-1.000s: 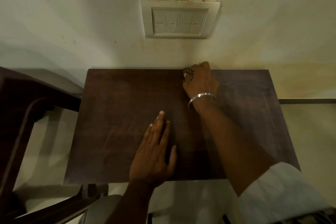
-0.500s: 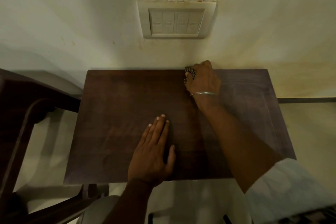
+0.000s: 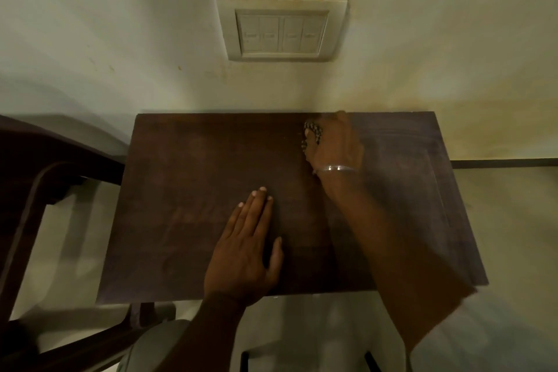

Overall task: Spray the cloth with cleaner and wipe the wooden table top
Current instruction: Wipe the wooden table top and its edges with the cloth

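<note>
The dark wooden table top point(image 3: 193, 199) stands against the wall. My right hand point(image 3: 336, 145), with a metal bangle at the wrist, presses a patterned cloth point(image 3: 313, 131) onto the table near its far edge, right of centre; only a bit of the cloth shows past my fingers. My left hand point(image 3: 247, 254) lies flat, palm down, fingers together, on the table near its front edge. No spray bottle is in view.
A switch plate point(image 3: 282, 29) is set in the wall above the table. A dark wooden chair point(image 3: 33, 190) stands to the left of the table. Pale floor shows on both sides and below the front edge.
My right hand with the cloth has slid slightly to the right along the table's far edge and is motion-blurred. My left hand stays flat in nearly the same spot.
</note>
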